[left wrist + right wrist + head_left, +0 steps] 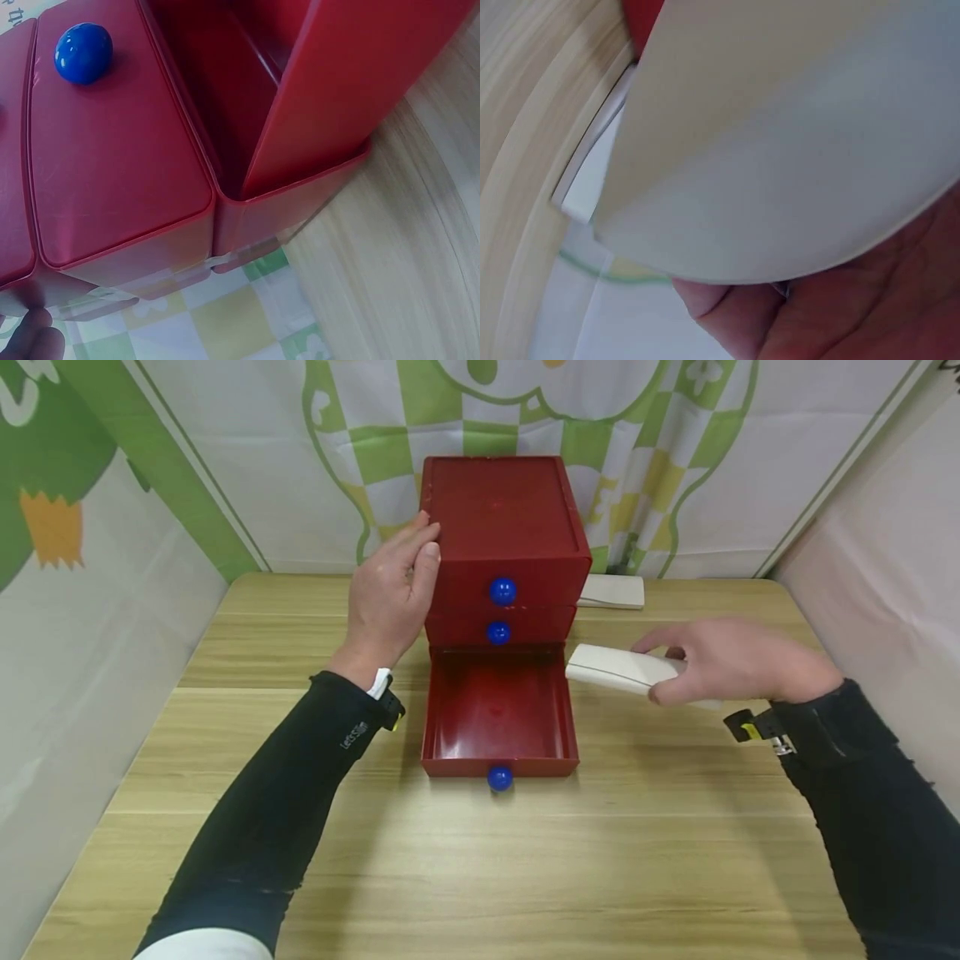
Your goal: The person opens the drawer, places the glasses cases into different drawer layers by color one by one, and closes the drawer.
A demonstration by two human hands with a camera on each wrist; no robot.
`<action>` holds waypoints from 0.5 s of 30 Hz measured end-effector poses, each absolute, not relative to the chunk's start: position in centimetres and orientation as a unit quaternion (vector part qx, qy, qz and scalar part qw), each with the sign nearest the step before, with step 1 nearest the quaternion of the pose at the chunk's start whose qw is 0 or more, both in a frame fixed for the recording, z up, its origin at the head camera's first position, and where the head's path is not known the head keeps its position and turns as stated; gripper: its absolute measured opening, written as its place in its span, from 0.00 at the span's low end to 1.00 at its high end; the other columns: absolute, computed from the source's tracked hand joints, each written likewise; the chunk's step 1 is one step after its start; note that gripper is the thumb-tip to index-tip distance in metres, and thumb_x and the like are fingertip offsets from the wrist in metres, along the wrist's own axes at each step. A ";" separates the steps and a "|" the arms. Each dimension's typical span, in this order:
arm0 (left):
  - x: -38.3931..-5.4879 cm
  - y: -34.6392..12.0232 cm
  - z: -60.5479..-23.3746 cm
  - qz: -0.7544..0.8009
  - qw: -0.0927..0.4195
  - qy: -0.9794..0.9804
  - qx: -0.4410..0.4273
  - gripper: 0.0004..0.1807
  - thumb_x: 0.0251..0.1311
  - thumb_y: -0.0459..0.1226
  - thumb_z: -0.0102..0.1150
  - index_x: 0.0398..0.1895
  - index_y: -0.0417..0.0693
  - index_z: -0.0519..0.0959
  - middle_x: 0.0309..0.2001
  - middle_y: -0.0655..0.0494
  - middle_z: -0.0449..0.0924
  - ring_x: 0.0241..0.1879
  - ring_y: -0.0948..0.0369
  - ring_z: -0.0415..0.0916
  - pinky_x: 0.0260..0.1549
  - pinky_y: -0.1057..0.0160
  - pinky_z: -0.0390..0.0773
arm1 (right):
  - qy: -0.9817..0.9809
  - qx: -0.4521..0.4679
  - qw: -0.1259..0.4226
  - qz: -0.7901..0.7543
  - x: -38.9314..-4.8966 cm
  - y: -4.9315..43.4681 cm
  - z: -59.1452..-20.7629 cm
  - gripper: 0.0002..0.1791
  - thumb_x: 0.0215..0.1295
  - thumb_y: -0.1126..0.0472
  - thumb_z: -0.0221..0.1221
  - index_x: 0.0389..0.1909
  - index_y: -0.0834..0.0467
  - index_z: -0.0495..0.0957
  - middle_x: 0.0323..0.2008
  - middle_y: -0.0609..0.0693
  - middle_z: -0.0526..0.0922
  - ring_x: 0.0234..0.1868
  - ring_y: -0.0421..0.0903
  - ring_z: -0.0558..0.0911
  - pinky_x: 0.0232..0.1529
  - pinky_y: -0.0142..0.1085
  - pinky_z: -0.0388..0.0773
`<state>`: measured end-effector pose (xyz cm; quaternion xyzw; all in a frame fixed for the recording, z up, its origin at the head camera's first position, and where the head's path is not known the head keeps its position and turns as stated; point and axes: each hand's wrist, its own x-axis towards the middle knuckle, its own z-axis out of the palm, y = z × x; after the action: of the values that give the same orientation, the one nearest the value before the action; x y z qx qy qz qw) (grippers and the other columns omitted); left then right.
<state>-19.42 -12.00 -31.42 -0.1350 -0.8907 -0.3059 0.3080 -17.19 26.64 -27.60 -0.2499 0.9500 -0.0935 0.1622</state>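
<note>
A red drawer cabinet [498, 510] with blue round knobs stands on the wooden table. Its bottom drawer [498, 710] is pulled out, with its glossy floor showing; the two drawers above are closed. My left hand [393, 589] rests with fairly straight fingers against the cabinet's upper left side; in the left wrist view only its fingertips [34, 337] show. To the right of the open drawer, my right hand [731, 660] grips a long white case [618, 667], like a glasses case, between thumb and fingers. The case's near end [780, 172] fills much of the right wrist view.
Another white case [613, 592] lies behind the cabinet's right side, partly hidden by it. A printed curtain [480, 431] hangs behind the table [495, 877], and white fabric walls stand on the left and right.
</note>
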 end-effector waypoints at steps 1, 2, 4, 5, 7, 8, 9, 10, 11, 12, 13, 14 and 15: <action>-19.4 -12.0 -31.4 -0.306 0.308 -0.891 -0.135 0.25 0.82 0.47 0.42 0.69 0.46 0.79 0.72 0.52 0.75 0.72 0.61 0.72 0.69 0.57 0.74 | 0.948 -0.255 0.165 -0.097 -17.0 26.3 -27.5 0.29 0.56 0.45 0.71 0.61 0.40 0.81 0.39 0.43 0.85 0.34 0.42 0.78 0.32 0.38 0.74; -19.4 -12.0 -31.4 -0.305 0.308 -0.891 -0.135 0.25 0.82 0.47 0.42 0.69 0.46 0.79 0.72 0.52 0.75 0.72 0.61 0.72 0.69 0.57 0.73 | 0.946 -0.260 0.165 -0.101 -16.8 25.9 -27.5 0.28 0.56 0.45 0.70 0.61 0.39 0.81 0.39 0.43 0.84 0.34 0.42 0.78 0.32 0.38 0.74; -19.4 -12.0 -31.4 -0.304 0.307 -0.891 -0.135 0.25 0.82 0.47 0.42 0.70 0.46 0.78 0.72 0.52 0.75 0.72 0.61 0.72 0.70 0.58 0.73 | 0.943 -0.270 0.164 -0.105 -16.5 24.9 -27.5 0.27 0.56 0.46 0.70 0.59 0.39 0.82 0.37 0.42 0.83 0.33 0.43 0.78 0.31 0.38 0.74; -19.4 -12.0 -31.3 -0.304 0.307 -0.892 -0.136 0.25 0.82 0.47 0.42 0.70 0.45 0.78 0.72 0.52 0.75 0.72 0.61 0.72 0.70 0.58 0.73 | 0.941 -0.276 0.163 -0.106 -16.4 24.4 -27.5 0.27 0.57 0.46 0.70 0.59 0.39 0.82 0.37 0.42 0.83 0.33 0.43 0.78 0.31 0.38 0.74; -19.4 -12.0 -31.3 -0.305 0.307 -0.891 -0.136 0.25 0.82 0.47 0.42 0.70 0.45 0.78 0.72 0.52 0.75 0.72 0.60 0.72 0.70 0.58 0.73 | 0.938 -0.289 0.160 -0.105 -16.3 23.3 -27.7 0.27 0.56 0.45 0.69 0.59 0.39 0.82 0.37 0.42 0.83 0.32 0.43 0.78 0.31 0.38 0.74; -19.4 -12.0 -31.4 -0.305 0.307 -0.891 -0.137 0.25 0.82 0.47 0.42 0.70 0.45 0.78 0.72 0.52 0.75 0.72 0.60 0.72 0.70 0.58 0.73 | 0.936 -0.298 0.156 -0.102 -16.3 22.7 -27.8 0.27 0.56 0.45 0.69 0.60 0.40 0.82 0.37 0.42 0.83 0.32 0.43 0.78 0.31 0.38 0.74; -19.4 -12.0 -31.4 -0.305 0.307 -0.891 -0.138 0.25 0.82 0.47 0.42 0.70 0.45 0.78 0.72 0.52 0.75 0.72 0.60 0.72 0.70 0.58 0.73 | 0.934 -0.307 0.152 -0.099 -16.3 22.1 -28.0 0.27 0.56 0.45 0.69 0.60 0.41 0.82 0.37 0.41 0.83 0.32 0.43 0.78 0.30 0.38 0.74; -19.4 -12.0 -31.4 -0.306 0.307 -0.891 -0.138 0.25 0.82 0.47 0.42 0.70 0.45 0.78 0.72 0.52 0.75 0.72 0.60 0.72 0.70 0.58 0.73 | 0.933 -0.316 0.146 -0.095 -16.3 21.5 -28.1 0.27 0.56 0.45 0.68 0.60 0.41 0.83 0.36 0.41 0.84 0.31 0.43 0.78 0.30 0.38 0.74; -19.4 -12.0 -31.4 -0.306 0.306 -0.890 -0.139 0.25 0.82 0.47 0.42 0.70 0.45 0.78 0.72 0.51 0.75 0.72 0.60 0.72 0.70 0.58 0.73 | 0.931 -0.325 0.140 -0.091 -16.3 20.9 -28.3 0.27 0.56 0.45 0.68 0.60 0.42 0.83 0.36 0.41 0.84 0.31 0.43 0.78 0.30 0.38 0.74; -19.4 -12.0 -31.4 -0.307 0.306 -0.890 -0.139 0.25 0.82 0.47 0.42 0.70 0.45 0.78 0.72 0.52 0.75 0.72 0.60 0.72 0.70 0.58 0.73 | 0.929 -0.334 0.132 -0.088 -16.4 20.3 -28.5 0.27 0.56 0.44 0.68 0.59 0.43 0.83 0.36 0.41 0.84 0.31 0.43 0.78 0.29 0.38 0.74; -19.3 -12.0 -31.4 -0.307 0.305 -0.891 -0.139 0.25 0.82 0.47 0.42 0.70 0.45 0.78 0.72 0.52 0.75 0.72 0.60 0.72 0.70 0.58 0.73 | 0.928 -0.341 0.123 -0.083 -16.4 19.7 -28.7 0.28 0.56 0.44 0.67 0.59 0.43 0.84 0.36 0.41 0.84 0.31 0.43 0.78 0.29 0.37 0.74; -19.3 -12.0 -31.4 -0.308 0.304 -0.891 -0.139 0.25 0.82 0.47 0.42 0.70 0.45 0.78 0.72 0.52 0.74 0.72 0.60 0.72 0.70 0.58 0.73 | 0.927 -0.347 0.116 -0.078 -16.5 19.1 -28.9 0.27 0.56 0.44 0.67 0.59 0.44 0.84 0.35 0.41 0.84 0.31 0.43 0.78 0.28 0.37 0.74; -19.3 -12.0 -31.4 -0.309 0.304 -0.891 -0.139 0.25 0.82 0.47 0.42 0.70 0.45 0.78 0.72 0.52 0.74 0.72 0.60 0.71 0.70 0.58 0.73 | 0.926 -0.353 0.109 -0.072 -16.6 18.4 -29.1 0.27 0.56 0.44 0.66 0.58 0.45 0.84 0.34 0.41 0.84 0.30 0.43 0.78 0.28 0.37 0.74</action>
<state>-19.32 -11.98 -31.39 -0.1387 -0.8906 -0.3088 0.3037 -16.55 18.44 -29.11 -0.3529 0.9264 -0.0721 0.1094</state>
